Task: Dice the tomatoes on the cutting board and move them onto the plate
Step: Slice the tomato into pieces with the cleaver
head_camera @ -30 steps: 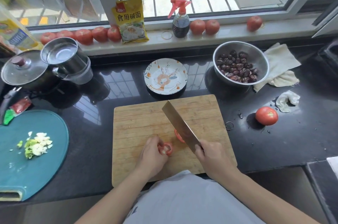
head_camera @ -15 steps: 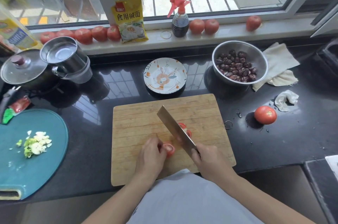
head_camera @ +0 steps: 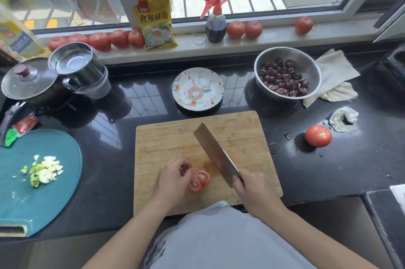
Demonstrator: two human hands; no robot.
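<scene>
Head view: I stood at the counter with the board (head_camera: 197,137) right under both my hands.
Right hand: my right hand (head_camera: 252,187) was clamped round the handle of the cleaver (head_camera: 215,154), whose blade ran up and away to the left from my fist, tilted and, as far as I could tell, lifted off the wood.
Left hand: my left hand (head_camera: 173,178) lay curled on the board, fingertips pinching the tomato slices (head_camera: 199,180) just to its right.
Tomato: two or three red slices lay overlapping between my hands, nearer the left; a reddish bit seemed to show behind the blade, but it was too blurred to be sure.
Plate: the plate (head_camera: 198,88) sat past the far edge of the board, well beyond the cleaver tip, with no tomato on it.
Done so far: by my reckoning one tomato had been cut into slices only; nothing was diced yet and nothing had been moved.
Left to do: I judged the slices needed cutting into strips, then crosswise, then carrying to the plate.
More tomatoes: a whole tomato (head_camera: 318,136) waited on the counter well to the right of my knife hand.
Risk: my left fingertips were close to the cutting line, so I thought they should stay tucked.
</scene>
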